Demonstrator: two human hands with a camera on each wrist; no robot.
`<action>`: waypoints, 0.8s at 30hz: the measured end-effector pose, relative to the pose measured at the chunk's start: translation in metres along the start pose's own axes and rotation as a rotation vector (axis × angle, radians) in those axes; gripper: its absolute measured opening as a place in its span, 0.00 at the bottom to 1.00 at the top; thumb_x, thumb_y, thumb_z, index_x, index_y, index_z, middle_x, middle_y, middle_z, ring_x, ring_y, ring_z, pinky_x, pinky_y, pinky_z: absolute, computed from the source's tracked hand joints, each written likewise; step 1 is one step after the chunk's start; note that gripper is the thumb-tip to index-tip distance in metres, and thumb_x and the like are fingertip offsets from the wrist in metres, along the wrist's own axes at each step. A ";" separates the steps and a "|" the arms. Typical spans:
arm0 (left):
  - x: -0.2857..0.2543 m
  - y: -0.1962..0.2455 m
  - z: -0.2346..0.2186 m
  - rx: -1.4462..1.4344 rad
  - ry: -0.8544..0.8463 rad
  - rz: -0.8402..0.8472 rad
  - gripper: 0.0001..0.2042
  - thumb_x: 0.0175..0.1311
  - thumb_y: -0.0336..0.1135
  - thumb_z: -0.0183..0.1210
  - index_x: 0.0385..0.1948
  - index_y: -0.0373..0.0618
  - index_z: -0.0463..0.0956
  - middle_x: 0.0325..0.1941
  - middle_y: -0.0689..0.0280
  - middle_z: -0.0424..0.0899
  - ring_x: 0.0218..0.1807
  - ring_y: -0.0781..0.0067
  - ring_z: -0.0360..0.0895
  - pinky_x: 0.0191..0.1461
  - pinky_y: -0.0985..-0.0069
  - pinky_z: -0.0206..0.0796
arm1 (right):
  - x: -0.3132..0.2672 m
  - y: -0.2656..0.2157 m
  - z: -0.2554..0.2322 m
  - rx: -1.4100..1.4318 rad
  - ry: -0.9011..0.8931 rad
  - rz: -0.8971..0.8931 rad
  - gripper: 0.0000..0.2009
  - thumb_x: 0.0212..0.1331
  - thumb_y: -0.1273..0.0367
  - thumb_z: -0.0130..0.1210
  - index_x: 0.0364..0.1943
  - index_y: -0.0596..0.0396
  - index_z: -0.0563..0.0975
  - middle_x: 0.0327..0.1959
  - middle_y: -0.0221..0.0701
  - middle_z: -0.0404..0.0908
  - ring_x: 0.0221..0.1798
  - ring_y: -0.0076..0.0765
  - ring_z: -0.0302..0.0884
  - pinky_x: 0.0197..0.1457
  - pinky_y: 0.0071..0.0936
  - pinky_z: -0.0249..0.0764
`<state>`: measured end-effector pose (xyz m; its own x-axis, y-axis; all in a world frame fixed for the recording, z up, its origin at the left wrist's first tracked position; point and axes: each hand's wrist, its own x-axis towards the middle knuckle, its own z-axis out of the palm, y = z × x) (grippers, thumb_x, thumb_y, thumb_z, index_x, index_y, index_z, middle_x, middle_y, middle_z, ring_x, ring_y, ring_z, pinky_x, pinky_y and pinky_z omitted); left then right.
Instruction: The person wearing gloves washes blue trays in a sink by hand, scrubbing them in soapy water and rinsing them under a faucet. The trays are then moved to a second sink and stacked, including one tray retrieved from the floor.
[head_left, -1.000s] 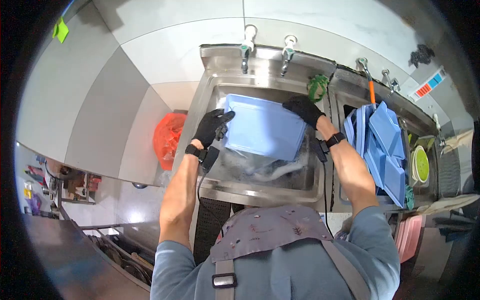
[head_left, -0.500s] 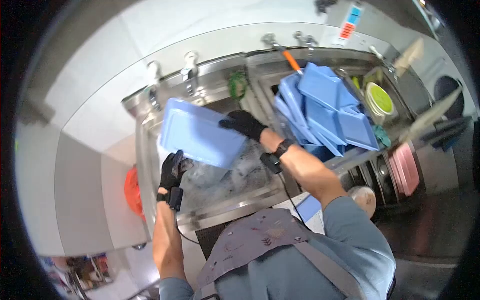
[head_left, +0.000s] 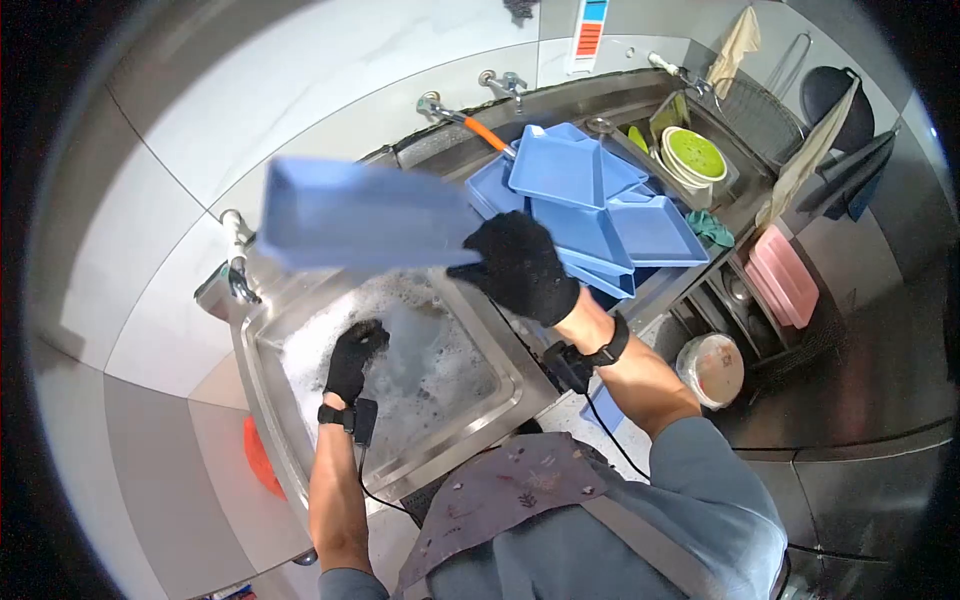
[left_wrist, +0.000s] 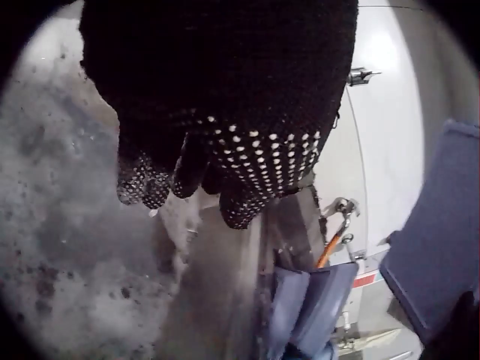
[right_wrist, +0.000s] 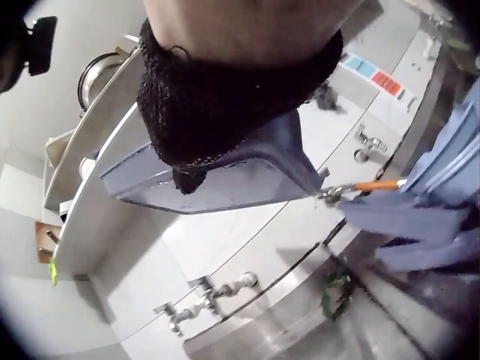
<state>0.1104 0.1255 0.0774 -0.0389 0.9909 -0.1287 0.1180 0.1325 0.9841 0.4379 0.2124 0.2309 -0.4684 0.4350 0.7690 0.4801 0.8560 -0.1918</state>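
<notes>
In the head view, my gloved right hand (head_left: 522, 268) grips the right end of a blue tray (head_left: 350, 215), which is raised above the sink and blurred. The right wrist view has the tray (right_wrist: 247, 187) beneath the black glove (right_wrist: 217, 105), its far fingers hidden. My left hand (head_left: 355, 360) hangs over the foamy water of the left sink (head_left: 460, 452) and holds nothing. Its gloved fingers (left_wrist: 247, 206) bend loosely downward in the left wrist view, apart from the tray (left_wrist: 439, 232) at that view's right.
Several blue trays (head_left: 575, 235) lie piled over the right basin, beside a tap with an orange hose (head_left: 488, 133). Green-and-white bowls (head_left: 694, 157) stand farther right. A teal cloth (head_left: 710, 228) hangs near the basin's edge, above pink trays (head_left: 785, 275). Another tap (head_left: 238, 262) is at the left sink.
The head view has turned rightward. My left hand has let go of the blue tray, which my right hand has lifted out over the sink and brought nearer the pile.
</notes>
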 end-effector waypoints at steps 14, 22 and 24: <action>-0.062 -0.121 -0.083 1.177 0.144 -0.444 0.29 0.51 0.59 0.62 0.42 0.38 0.79 0.47 0.46 0.82 0.52 0.46 0.78 0.56 0.59 0.70 | -0.098 0.193 -0.007 -0.737 -0.085 0.320 0.11 0.55 0.68 0.51 0.42 0.54 0.77 0.36 0.41 0.79 0.38 0.51 0.78 0.40 0.47 0.74; -0.071 -0.125 -0.083 1.010 0.025 -0.507 0.26 0.57 0.56 0.57 0.37 0.35 0.82 0.43 0.43 0.82 0.51 0.44 0.78 0.55 0.59 0.69 | -0.016 0.083 0.057 0.004 -0.277 0.090 0.12 0.60 0.68 0.55 0.45 0.59 0.79 0.44 0.47 0.81 0.49 0.56 0.77 0.53 0.44 0.73; -0.065 -0.136 -0.094 0.944 -0.019 -0.590 0.24 0.58 0.54 0.56 0.35 0.36 0.82 0.41 0.43 0.82 0.49 0.44 0.79 0.54 0.59 0.69 | -0.020 0.071 0.130 0.140 -0.444 -0.262 0.15 0.62 0.62 0.52 0.47 0.58 0.79 0.50 0.46 0.79 0.55 0.53 0.75 0.60 0.42 0.70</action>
<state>0.0040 0.0412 -0.0363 -0.3236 0.7656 -0.5559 0.7936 0.5396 0.2811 0.3845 0.3006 0.1225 -0.8426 0.2516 0.4761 0.2154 0.9678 -0.1304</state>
